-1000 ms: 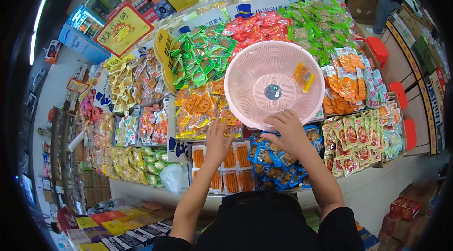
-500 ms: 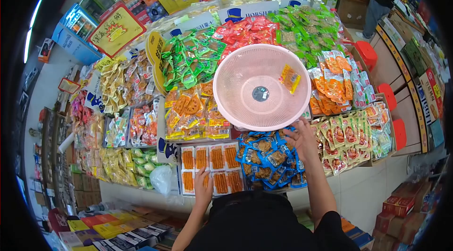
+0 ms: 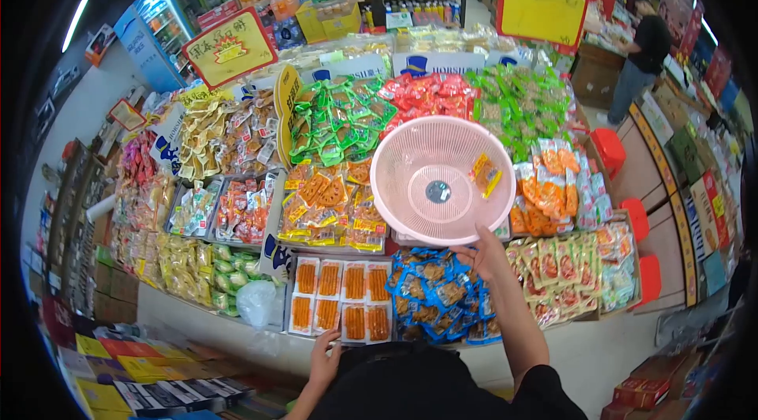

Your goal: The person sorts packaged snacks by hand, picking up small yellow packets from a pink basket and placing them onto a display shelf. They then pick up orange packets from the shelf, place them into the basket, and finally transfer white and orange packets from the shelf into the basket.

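The pink plastic basket (image 3: 403, 211) tilts toward me over the snack display, with one yellow-and-orange packet (image 3: 485, 175) inside against its right side. My right hand (image 3: 483, 258) is at the basket's near rim, a finger over the edge and others below it, apparently gripping it. Under that hand lie blue snack packets (image 3: 438, 294). Low at the left, my left hand (image 3: 322, 357) has its fingers apart and nothing visible in it. It is by the front edge of the clear packs of orange sticks (image 3: 328, 313), laid in two rows.
Lotus-root packets (image 3: 320, 195), green packets (image 3: 339, 116) and red packets (image 3: 430, 96) surround the basket. A clear plastic bag (image 3: 257, 301) sits at the front left. Red stools (image 3: 608, 150) line the right side. A person (image 3: 643, 49) stands at the back right.
My view has tilted up, so the display appears lower. My left hand has drawn back from the orange stick packs to their front edge. My right hand remains at the basket rim.
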